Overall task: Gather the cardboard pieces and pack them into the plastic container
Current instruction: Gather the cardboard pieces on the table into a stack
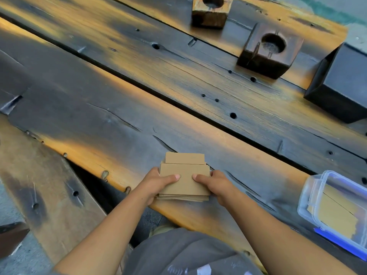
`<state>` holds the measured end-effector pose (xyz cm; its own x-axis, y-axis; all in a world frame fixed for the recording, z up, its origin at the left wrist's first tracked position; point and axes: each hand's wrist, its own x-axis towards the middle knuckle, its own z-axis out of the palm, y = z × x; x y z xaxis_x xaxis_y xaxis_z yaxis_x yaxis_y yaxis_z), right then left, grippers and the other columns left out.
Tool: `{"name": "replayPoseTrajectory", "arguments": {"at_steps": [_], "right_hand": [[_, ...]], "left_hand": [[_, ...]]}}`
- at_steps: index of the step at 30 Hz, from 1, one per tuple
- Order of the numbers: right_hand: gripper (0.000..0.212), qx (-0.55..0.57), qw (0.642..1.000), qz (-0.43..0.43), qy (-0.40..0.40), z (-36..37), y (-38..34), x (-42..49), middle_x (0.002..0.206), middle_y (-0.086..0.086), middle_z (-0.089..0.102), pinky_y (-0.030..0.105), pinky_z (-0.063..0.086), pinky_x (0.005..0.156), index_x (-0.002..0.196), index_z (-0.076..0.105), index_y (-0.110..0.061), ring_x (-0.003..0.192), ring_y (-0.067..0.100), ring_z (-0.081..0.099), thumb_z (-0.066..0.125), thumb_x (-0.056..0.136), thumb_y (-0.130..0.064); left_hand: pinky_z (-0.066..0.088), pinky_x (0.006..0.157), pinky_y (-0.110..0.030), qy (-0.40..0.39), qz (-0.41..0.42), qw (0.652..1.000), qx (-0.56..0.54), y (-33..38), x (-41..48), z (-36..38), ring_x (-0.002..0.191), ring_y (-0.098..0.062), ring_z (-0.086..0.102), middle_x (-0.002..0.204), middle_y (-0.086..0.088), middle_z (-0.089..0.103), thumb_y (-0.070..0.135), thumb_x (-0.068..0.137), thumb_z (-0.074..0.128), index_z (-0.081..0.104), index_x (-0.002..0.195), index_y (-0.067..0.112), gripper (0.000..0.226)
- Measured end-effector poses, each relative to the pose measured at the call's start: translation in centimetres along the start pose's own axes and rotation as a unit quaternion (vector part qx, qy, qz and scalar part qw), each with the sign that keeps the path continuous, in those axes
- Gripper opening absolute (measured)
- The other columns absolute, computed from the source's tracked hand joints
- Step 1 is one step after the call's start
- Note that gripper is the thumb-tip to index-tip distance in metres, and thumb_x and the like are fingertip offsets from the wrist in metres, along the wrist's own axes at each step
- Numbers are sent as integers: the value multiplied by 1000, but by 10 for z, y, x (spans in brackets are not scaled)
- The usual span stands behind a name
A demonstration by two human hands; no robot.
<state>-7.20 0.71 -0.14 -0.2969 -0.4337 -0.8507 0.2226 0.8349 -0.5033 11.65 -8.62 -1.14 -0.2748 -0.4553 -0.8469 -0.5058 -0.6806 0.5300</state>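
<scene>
Cardboard pieces (184, 176): a stack of tan rectangles is held at the near edge of the tabletop (99, 116), gripped from both sides; a second layer is seen jutting out at the far end, and the lower sheets are fanned slightly at the near edge.
Left hand (156, 183): it is wrapped around the left side of the stack, with the thumb laid flat across the top sheet; the fingers (158, 171) are curled against the stack's left edge (mostly hidden under the cardboard).
Right hand (215, 184): it is placed on the right side of the stack, the thumb pressed on the top sheet and pointed toward the left thumb; its fingers are closed around the right edge.
Plastic container (309, 193): a clear box with a blue clip is set on the tabletop to the right, well apart from the stack and partly cut off by the frame; tan cardboard is seen lying flat inside it.
Wooden blocks: two dark blocks with round holes, one at (270, 50) and one at (210, 10), are stood at the far side of the tabletop.
Black box (341, 82): it is set at the far right, beside the nearer block.
Tabletop: dark, weathered planks with knots and long gaps are seen.
</scene>
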Motion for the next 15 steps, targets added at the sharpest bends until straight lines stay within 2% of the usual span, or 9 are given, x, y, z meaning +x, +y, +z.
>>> {"name": "replayPoseTrajectory", "arguments": {"at_steps": [2,4,6,9,11,15], "right_hand": [[42,25,1000,-13,-1,-20,8,-8,99,3,72,31,57,72,103,62,-12,88,18,70,83,73,-33],[49,43,999,-25,13,-35,14,-16,107,5,71,40,57,86,111,60,-11,95,21,70,82,73,-33],[52,59,997,-38,42,-58,21,-26,111,5,68,45,53,95,116,56,-12,100,23,67,79,75,-34],[44,104,989,-58,82,-102,33,-38,109,5,68,41,55,89,112,55,-14,98,21,67,77,77,-32],[47,144,982,-79,91,-134,40,-48,110,8,71,42,55,91,117,57,-11,99,24,69,77,78,-29],[47,176,970,-127,113,-213,57,-73,115,9,71,46,55,95,122,57,-11,104,25,69,75,82,-27]], "left_hand": [[57,86,-42,-13,21,1000,-3,7,-4,18,101,-24,68,114,-8,69,30,71,87,55,119,16,60],[57,81,-36,-23,45,999,0,15,-10,34,97,-20,69,111,-6,70,29,68,88,56,115,17,59],[57,88,-40,-44,64,997,25,29,-16,60,99,-20,70,112,-5,71,37,58,89,57,116,17,69],[56,92,-39,-63,97,991,64,52,-28,107,101,-18,69,113,-3,70,42,52,87,56,118,19,76],[54,94,-41,-70,118,987,81,66,-36,143,102,-19,69,114,-4,70,42,54,86,56,119,16,76],[55,90,-37,-90,141,980,110,88,-53,221,102,-21,68,115,-8,69,28,71,85,54,120,10,61]]}}
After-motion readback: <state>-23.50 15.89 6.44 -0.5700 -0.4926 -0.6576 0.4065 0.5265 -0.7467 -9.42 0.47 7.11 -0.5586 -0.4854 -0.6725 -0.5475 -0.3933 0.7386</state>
